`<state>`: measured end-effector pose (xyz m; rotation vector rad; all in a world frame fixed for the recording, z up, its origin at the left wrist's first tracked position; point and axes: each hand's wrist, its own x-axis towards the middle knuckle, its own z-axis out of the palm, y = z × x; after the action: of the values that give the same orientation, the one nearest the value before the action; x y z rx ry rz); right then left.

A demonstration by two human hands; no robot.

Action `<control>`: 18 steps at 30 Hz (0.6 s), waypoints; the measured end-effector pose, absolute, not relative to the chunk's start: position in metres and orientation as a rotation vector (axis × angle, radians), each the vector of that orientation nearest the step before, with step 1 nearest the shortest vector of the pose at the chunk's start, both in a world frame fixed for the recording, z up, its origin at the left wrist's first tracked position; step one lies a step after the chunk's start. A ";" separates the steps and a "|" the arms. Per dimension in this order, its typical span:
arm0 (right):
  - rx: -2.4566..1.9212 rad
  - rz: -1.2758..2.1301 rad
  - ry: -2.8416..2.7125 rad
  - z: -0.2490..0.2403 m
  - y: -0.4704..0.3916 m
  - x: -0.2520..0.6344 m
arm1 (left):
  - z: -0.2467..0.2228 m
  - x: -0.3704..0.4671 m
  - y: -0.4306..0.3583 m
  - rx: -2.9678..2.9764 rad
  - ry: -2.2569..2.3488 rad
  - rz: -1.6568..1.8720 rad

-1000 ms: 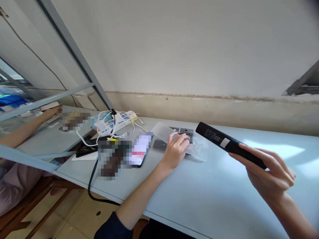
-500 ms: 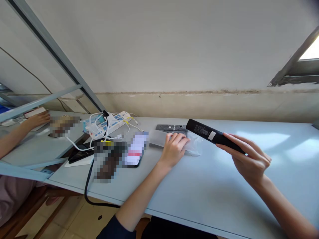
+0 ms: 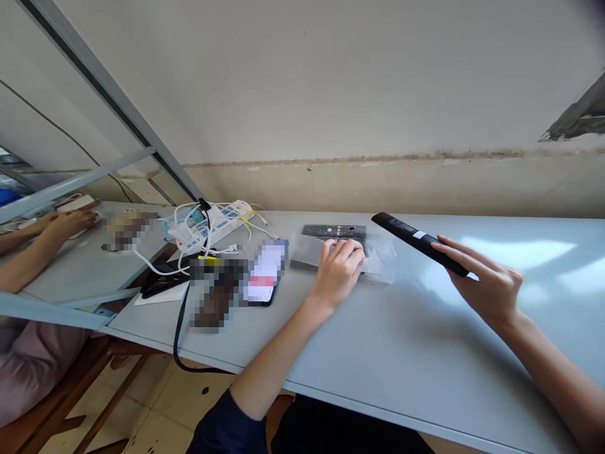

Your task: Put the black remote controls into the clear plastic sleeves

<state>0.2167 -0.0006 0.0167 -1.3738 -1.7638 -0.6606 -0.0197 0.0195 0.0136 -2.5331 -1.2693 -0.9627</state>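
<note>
In front of me a plain white wall [image 3: 331, 75] meets a beige band [image 3: 425, 186] along a chipped line. Sunlight [image 3: 520, 249] patches the pale blue-grey desk [image 3: 359, 353]; leftward, a metal post [image 3: 116, 101] slants above wooden seating [image 3: 97, 362] and floor tiles [image 3: 158, 403].

Matt plastic on the remote [image 3: 410, 237] at three o'clock; filmy, cloudy plastic on the bag [image 3: 382, 258]; smooth, faintly glossy across the table [image 3: 406, 353].

Soft daylight — glare on the desktop [image 3: 359, 353] at right, the wall [image 3: 331, 82] dimmer; upper-right corner vignetted, patches at left pixelated.
</note>
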 end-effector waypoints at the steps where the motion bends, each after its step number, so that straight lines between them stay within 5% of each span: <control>1: -1.400 -0.623 -1.743 0.016 0.000 0.216 | 0.013 -0.020 0.020 -2.533 -1.266 -0.971; 18: -1.101 -0.812 -1.757 0.018 -0.007 0.205 | 0.014 -0.019 0.015 -2.545 -1.142 -1.110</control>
<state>0.2050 -0.0069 0.0178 -1.1008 -1.7574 -0.8125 -0.0186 0.0154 0.0138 -2.5448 -1.1420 -1.1104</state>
